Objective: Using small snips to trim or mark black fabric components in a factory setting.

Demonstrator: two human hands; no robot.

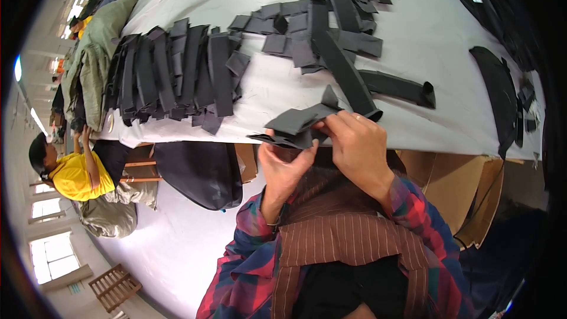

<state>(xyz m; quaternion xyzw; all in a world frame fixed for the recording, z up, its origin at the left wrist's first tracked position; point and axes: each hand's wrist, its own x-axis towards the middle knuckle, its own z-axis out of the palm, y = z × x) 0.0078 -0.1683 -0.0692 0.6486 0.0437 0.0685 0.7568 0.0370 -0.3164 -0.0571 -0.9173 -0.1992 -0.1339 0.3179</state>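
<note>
Just over the near table edge, my left hand [282, 172] is closed on a few dark grey fabric pieces [295, 120], thumb on one side and fingers beneath. My right hand [358, 145] pinches the right end of these same pieces, its fingertips partly hidden behind the cloth. The pieces are folded and overlap, so how many there are is unclear. Beyond my right hand lie long dark strips [342, 74], one reaching almost to my knuckles. Farther back, a loose heap of short dark pieces [301, 47] spreads on the white table cover [260, 91].
A row of dark strips [159, 74] lies at left on the table. Black fabric panels [496, 88] lie at right. Below the table are a black bag [201, 171] and a cardboard box [440, 180]. A person in yellow [82, 174] is at the far left, beside olive cloth [97, 53].
</note>
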